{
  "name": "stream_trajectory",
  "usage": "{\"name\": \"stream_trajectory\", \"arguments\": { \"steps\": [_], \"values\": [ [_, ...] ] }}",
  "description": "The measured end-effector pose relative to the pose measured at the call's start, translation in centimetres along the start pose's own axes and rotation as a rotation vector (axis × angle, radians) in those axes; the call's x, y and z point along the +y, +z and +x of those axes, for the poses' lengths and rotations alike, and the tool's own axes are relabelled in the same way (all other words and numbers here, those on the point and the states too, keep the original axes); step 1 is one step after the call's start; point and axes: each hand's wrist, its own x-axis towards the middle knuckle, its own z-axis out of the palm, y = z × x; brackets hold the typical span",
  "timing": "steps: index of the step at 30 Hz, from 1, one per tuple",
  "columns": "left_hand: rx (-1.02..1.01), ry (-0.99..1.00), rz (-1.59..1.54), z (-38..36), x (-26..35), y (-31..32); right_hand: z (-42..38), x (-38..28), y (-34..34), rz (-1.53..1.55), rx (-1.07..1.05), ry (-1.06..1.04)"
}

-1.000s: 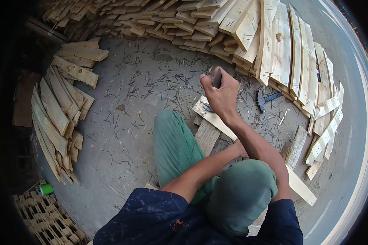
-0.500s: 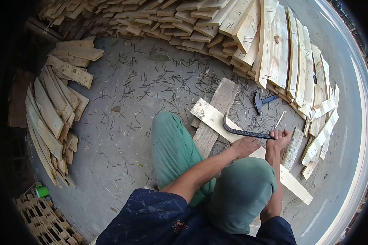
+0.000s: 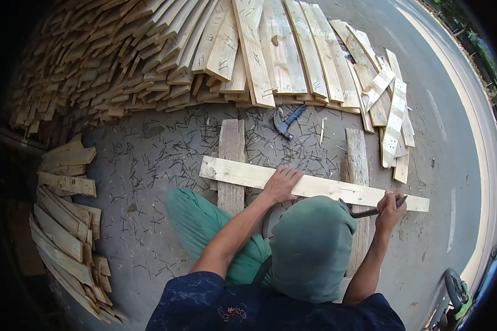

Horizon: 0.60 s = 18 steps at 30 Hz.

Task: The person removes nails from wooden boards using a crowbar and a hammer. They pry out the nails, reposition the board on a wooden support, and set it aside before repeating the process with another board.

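Observation:
A pale wooden plank [image 3: 331, 188] lies crosswise over two weathered wooden blocks, the left block [image 3: 231, 144] and the right block [image 3: 357, 160]. My left hand [image 3: 282, 184] is closed over the plank near its middle, fingers across its width. Close to the plank's right end, my right hand [image 3: 390, 211] grips a dark ribbed pry bar [image 3: 365, 213]. The bar's hooked end is partly hidden behind my green-trousered knee [image 3: 315, 248]. Beyond the plank a claw hammer [image 3: 286, 122] with a blue handle lies on the floor.
A large stack of planks [image 3: 149, 55], several with nails sticking out, fills the far side. More loose planks lie at the right [image 3: 395, 124] and in a pile at the left [image 3: 66, 231]. Bent nails [image 3: 154, 160] litter the concrete. A road [image 3: 453, 110] runs along the right.
The view has turned to the right. The pry bar has moved from beside my left hand towards the plank's right end, its hook now near my knee. My left hand stays on the plank.

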Motion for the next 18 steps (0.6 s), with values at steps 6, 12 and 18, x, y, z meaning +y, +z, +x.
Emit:
{"name": "stream_trajectory", "arguments": {
  "steps": [6,12,18],
  "values": [
    [-0.292,-0.262,0.309,-4.2,-3.5,-9.5,-6.1,1.5,-8.1,0.212,0.302,0.148],
    [-0.313,-0.523,0.459,-2.2,-1.5,-14.5,-9.3,13.0,-12.0,-0.213,0.309,0.136],
    [-0.343,-0.005,0.262,6.8,4.4,2.4,-4.2,12.6,-8.2,-0.529,0.253,0.106]
  ]
}}
